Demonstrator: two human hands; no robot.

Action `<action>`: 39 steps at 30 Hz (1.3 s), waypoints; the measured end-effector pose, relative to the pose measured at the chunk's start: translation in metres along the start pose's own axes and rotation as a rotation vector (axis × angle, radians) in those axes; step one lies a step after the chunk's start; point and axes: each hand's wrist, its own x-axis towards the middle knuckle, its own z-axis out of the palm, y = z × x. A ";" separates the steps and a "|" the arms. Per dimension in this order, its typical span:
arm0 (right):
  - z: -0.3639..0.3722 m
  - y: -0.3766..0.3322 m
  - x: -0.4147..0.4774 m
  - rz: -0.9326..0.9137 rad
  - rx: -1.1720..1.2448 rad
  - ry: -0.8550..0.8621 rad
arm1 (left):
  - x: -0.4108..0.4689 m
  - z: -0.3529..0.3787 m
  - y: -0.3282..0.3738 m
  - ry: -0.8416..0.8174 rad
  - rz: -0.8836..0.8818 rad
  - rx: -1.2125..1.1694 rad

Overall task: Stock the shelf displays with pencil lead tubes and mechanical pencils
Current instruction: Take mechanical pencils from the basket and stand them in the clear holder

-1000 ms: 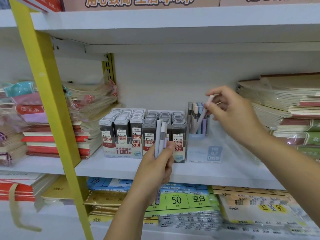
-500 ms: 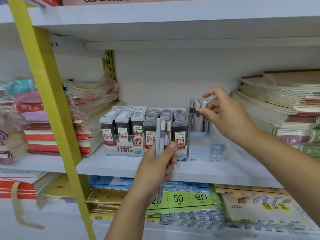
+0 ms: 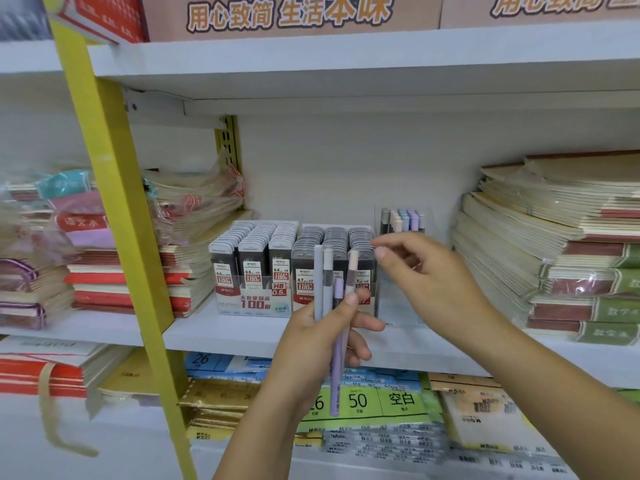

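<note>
Right hand (image 3: 429,282), empty, off the display (image 3: 401,221)

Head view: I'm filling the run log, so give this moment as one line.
left hand: holds mechanical pencils upright | right hand: empty, beside their tops | clear pencil holder: pencils at back

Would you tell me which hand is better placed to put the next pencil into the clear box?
Right: the right hand is empty, beside the pencil bundle and in front of the clear box; the left hand grips the bundle.
</note>
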 end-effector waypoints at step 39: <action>-0.029 0.031 0.052 -0.136 -0.238 0.009 | 0.004 -0.005 -0.008 -0.013 -0.013 -0.035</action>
